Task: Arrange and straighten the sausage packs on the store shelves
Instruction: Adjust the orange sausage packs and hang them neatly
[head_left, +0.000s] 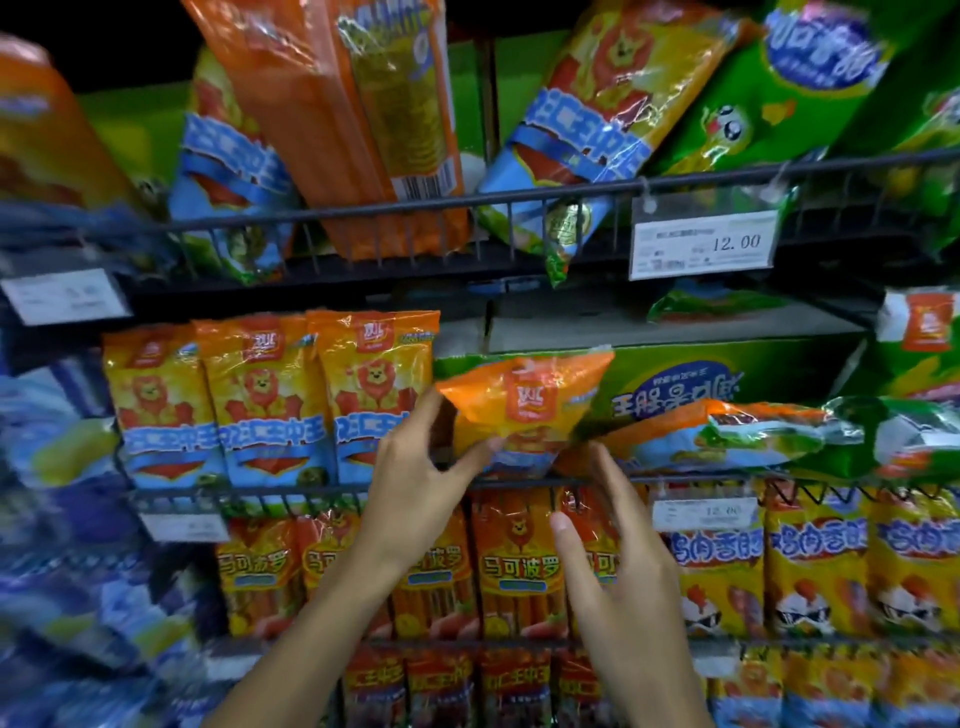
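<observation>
on the middle shelf (519, 482) the left hand (415, 486) pinches a tilted orange sausage pack (524, 410), right hand (613, 540) grip spread beside it.

Head cam, close, facing fwd at store shelves (519, 480).

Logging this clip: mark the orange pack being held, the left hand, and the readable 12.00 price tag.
orange pack (527, 402), head view, red logo on its front.
left hand (415, 483), head view, back of hand.
12.00 price tag (701, 247), head view, tag's middle.
</observation>
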